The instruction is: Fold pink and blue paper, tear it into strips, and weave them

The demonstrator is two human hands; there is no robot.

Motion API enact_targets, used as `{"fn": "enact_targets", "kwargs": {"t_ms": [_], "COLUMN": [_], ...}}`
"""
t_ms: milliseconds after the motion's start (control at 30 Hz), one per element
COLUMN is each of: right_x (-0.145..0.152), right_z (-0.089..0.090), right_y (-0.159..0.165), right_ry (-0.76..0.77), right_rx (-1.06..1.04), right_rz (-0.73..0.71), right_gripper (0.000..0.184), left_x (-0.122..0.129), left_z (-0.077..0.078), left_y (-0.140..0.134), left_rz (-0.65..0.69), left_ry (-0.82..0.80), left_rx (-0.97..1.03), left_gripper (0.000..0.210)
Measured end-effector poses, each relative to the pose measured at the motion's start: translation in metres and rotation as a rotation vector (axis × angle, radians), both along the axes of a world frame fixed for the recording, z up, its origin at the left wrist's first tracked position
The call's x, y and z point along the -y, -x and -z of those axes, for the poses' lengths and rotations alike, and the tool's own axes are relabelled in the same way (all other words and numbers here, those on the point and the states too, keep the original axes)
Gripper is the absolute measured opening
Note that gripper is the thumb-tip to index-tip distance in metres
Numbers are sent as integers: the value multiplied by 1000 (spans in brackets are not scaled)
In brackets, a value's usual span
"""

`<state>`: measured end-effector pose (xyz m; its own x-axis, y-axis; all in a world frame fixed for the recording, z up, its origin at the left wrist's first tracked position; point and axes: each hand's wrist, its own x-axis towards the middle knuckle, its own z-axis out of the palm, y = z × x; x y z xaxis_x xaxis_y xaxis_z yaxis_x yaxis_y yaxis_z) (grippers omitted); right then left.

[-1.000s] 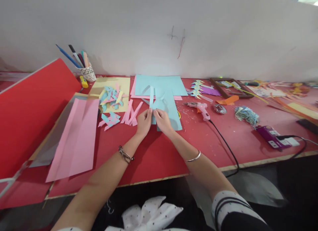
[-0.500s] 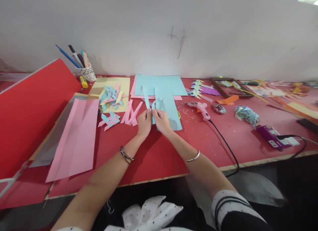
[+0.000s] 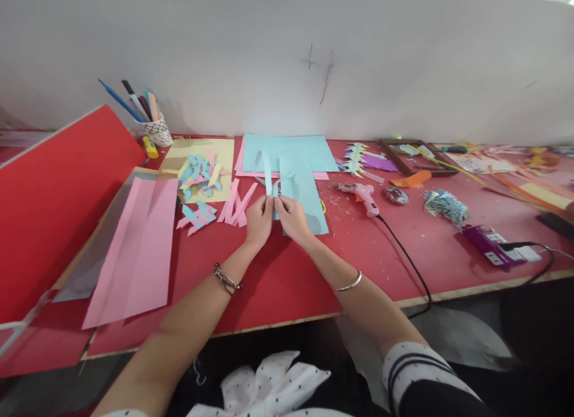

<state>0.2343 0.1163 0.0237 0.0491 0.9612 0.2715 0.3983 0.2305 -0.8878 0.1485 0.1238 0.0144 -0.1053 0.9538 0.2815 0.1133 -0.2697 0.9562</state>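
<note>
Over the middle of the red table, my left hand point(image 3: 260, 218) is closed in a pinch on a light blue paper strip point(image 3: 268, 169), whose free end curls upward and away. Close beside it, my right hand point(image 3: 291, 216) pinches the strip too, fingertips nearly meeting the left ones. A small dark detail shows at the right fingertips, too small to name. Behind and under the hands lie light blue paper sheets point(image 3: 309, 195). Just left are loose pink paper strips point(image 3: 242, 204) and small cut blue and pink pieces point(image 3: 200, 216).
Pink folded sheets point(image 3: 147, 249) and a red board point(image 3: 67, 201) are at left, near a pen cup point(image 3: 158, 131). A pink glue gun point(image 3: 365, 195), tape roll point(image 3: 397, 194), paper bundle point(image 3: 445, 206), purple power strip point(image 3: 493, 246) and brown tray point(image 3: 415, 160) lie right.
The free end of the blue strip has bent over into a wider curl. Both hands stay almost in place, with only a slight shift.
</note>
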Motion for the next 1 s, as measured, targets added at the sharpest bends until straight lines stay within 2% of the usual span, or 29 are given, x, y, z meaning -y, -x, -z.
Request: {"fn": "enact_targets", "kwargs": {"t_ms": [433, 700, 833, 1000], "right_x": [4, 2, 3, 5], "right_z": [2, 2, -1, -1], "right_y": [9, 5, 4, 4], "right_ry": [1, -21, -50, -70], "right_rx": [-53, -81, -83, 13], "right_rz": [106, 132, 92, 38], "right_gripper": [31, 30, 32, 33], "left_x": [5, 5, 6, 6], "left_z": [-2, -5, -4, -4], "left_y": [-6, -3, -2, -1], "left_rz": [0, 106, 116, 44], "left_ry": [49, 62, 55, 48], "left_rx": [92, 68, 47, 45], "left_gripper": [33, 36, 38, 43]}}
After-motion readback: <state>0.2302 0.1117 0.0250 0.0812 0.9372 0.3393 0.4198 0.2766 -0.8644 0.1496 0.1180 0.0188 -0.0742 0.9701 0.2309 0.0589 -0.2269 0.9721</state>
